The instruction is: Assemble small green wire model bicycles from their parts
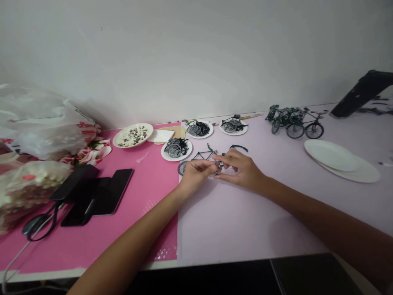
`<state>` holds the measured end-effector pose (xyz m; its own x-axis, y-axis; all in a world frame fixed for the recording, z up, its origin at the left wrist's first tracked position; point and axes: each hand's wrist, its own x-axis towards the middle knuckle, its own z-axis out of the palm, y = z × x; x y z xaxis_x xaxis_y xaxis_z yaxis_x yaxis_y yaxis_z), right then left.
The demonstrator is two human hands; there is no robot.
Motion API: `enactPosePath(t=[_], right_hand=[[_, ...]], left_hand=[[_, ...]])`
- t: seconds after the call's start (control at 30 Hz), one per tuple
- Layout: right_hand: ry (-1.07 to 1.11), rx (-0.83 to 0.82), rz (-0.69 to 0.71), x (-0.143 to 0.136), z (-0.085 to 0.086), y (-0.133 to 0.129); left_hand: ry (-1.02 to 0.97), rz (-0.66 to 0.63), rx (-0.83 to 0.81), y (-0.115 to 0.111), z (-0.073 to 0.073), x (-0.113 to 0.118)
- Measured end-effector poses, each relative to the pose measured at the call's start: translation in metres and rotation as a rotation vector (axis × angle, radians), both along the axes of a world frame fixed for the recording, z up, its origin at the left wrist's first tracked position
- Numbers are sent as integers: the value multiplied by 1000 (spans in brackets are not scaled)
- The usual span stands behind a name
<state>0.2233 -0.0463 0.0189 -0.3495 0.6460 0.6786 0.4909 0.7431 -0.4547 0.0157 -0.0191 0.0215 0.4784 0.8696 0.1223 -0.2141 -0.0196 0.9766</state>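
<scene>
Above the middle of the table, my left hand (199, 173) and my right hand (241, 167) meet with their fingertips pinched on a small grey metallic-looking part (218, 164). Fingers cover much of it, so its exact kind does not show. Just behind my left hand lies a dark miniature bicycle frame (202, 154), with a small spoked wheel (182, 168) beside it at the left. A thin curved dark piece (238, 147) rests on the table beyond my right hand.
Plates of miniature bicycle parts (177, 148) (199, 129) (233, 124) stand at the back, beside a bowl of small pieces (133, 135). Several assembled miniature bicycles (296, 123) and white plates (342, 160) are at the right. Phones (113, 191) and plastic bags (39, 123) occupy the left.
</scene>
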Motion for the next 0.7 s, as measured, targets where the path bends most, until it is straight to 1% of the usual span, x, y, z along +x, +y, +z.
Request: enactPosePath(t=[0.07,0.23,0.37,0.5,0.6,0.7], right_hand=[[9,14,14,0,-1,0],[4,-7,24,-1,-2,0],[16,21,48,-2,-1,-1],[-21,16,33,-1,0,-1],[-44,-2,19,0,0,-1],[-48,-3,22,0,-1,-1]], left_hand=[[-4,-38,-6,1,1,0],[-59,-135,-86,2,2,1],[-71,-202,-113,1,3,0],[-69,-211,-121,0,4,0],[-45,-200,-104,0,4,0],[-18,-217,-90,0,5,-1]])
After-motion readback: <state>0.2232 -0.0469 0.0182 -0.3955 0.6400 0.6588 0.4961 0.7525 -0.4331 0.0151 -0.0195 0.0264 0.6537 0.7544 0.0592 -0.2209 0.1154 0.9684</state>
